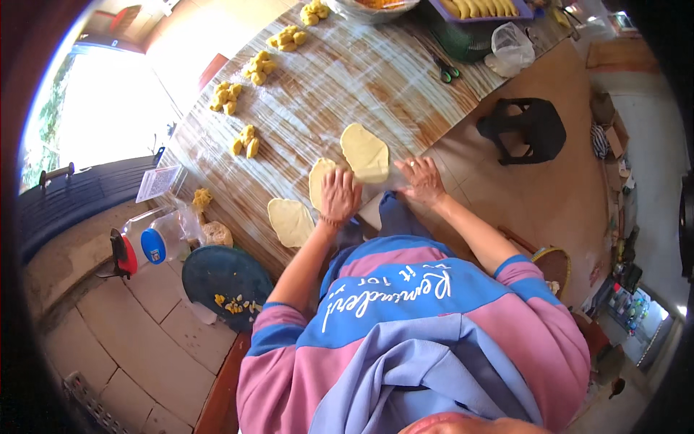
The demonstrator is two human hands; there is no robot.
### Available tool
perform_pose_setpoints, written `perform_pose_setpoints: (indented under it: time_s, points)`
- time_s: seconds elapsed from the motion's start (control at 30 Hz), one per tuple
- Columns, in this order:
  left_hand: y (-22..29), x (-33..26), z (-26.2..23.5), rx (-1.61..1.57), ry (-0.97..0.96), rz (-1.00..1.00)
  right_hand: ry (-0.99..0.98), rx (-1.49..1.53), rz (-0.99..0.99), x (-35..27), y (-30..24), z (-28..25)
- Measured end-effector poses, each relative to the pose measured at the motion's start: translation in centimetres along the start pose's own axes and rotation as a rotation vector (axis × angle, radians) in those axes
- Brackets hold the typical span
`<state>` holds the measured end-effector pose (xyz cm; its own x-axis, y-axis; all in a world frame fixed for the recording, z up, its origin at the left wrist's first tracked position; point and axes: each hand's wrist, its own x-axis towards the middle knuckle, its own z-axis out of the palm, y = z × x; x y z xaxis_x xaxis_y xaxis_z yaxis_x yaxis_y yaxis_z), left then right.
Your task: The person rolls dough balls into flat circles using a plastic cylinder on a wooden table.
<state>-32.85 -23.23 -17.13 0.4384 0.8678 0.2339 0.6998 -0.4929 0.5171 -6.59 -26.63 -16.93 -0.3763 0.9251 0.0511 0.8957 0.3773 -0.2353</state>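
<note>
A pale rolling pin [382,179], smeared by motion, spans between my two hands at the near edge of the table. My left hand [340,194] lies over its left end with fingers bent down, partly covering a flattened dough sheet [319,177]. My right hand [421,179], a ring on one finger, is closed over the right end. Just beyond the pin, touching its far side, lies another thin oval dough sheet [364,150]. A third dough sheet [291,222] rests to the left, beside my left forearm.
Yellow lumps [258,68] sit in several clusters along the table's [325,94] far left side. Black-handled scissors [446,71], a clear plastic bag [512,49] and a purple tray [531,13] of yellow pieces are at the far right. A black stool [538,130] stands right; a dark round lid-like surface [217,278] is left.
</note>
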Motion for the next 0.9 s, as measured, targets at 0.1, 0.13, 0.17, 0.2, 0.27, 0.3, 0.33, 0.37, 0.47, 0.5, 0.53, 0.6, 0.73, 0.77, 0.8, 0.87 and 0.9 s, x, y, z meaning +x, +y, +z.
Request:
perform_pose_setpoints:
  time_s: [0.1, 0.13, 0.17, 0.2, 0.27, 0.3, 0.33, 0.37, 0.47, 0.5, 0.53, 0.6, 0.73, 0.77, 0.8, 0.87, 0.9]
  points:
    - [1.1, -0.7, -0.2, -0.02, 0.003, -0.04, 0.05, 0.081, -0.013, -0.4, 0.1, -1.6]
    - [2.1, -0.3, -0.8, -0.005, 0.018, -0.041, 0.081, 0.141, 0.013, -0.9, 0.2, -1.9]
    - [2.7, 1.1, -0.8, -0.053, 0.021, -0.083, 0.112, 0.112, 0.017, -0.7, 1.0, -1.4]
    - [2.5, 1.9, -0.2, -0.05, 0.019, -0.089, 0.109, 0.118, 0.015, -0.2, 1.4, -1.1]
    - [1.1, 4.0, 1.6, 0.157, 0.042, -0.061, 0.06, 0.072, 0.042, 1.5, 2.8, -0.2]
    - [0.0, 5.5, 2.5, 0.166, 0.091, -0.038, 0.033, 0.085, 0.042, 2.5, 3.5, -0.4]
    - [-0.9, 7.7, 2.8, 0.178, 0.117, -0.017, 0.024, 0.085, 0.041, 3.5, 4.4, -0.4]
    - [-1.0, 9.4, 2.7, 0.187, 0.134, 0.0, 0.017, 0.042, 0.024, 4.0, 5.0, -0.3]
    - [-1.7, 14.3, 2.7, 0.229, 0.042, -0.062, 0.012, 0.03, -0.033, 6.3, 7.3, -0.3]
    - [-2.0, 15.1, 3.1, 0.23, 0.044, -0.063, 0.009, 0.031, -0.069, 7.0, 7.9, -0.3]
    - [-2.1, 15.9, 3.5, 0.241, 0.014, -0.104, 0.008, 0.031, -0.104, 7.6, 8.5, -0.5]
    - [-2.7, 17.9, 4.1, 0.257, -0.008, -0.143, -0.033, 0.049, -0.095, 9.0, 9.5, -0.8]
    - [-5.3, 21.3, 4.4, 0.259, 0.05, -0.219, -0.123, 0.144, -0.033, 11.7, 9.3, -2.0]
    - [-5.9, 21.7, 3.7, 0.121, 0.113, -0.273, -0.181, 0.236, 0.056, 11.9, 9.0, -2.6]
    - [-6.8, 21.5, 2.9, -0.014, 0.179, -0.333, -0.181, 0.242, 0.027, 12.0, 8.4, -3.5]
    - [-9.5, 19.2, 0.8, -0.052, 0.287, -0.388, -0.344, 0.341, 0.302, 11.2, 7.1, -5.0]
    - [-10.4, 17.9, -0.4, -0.04, 0.376, -0.382, -0.15, 0.388, 0.302, 9.2, 7.7, -4.4]
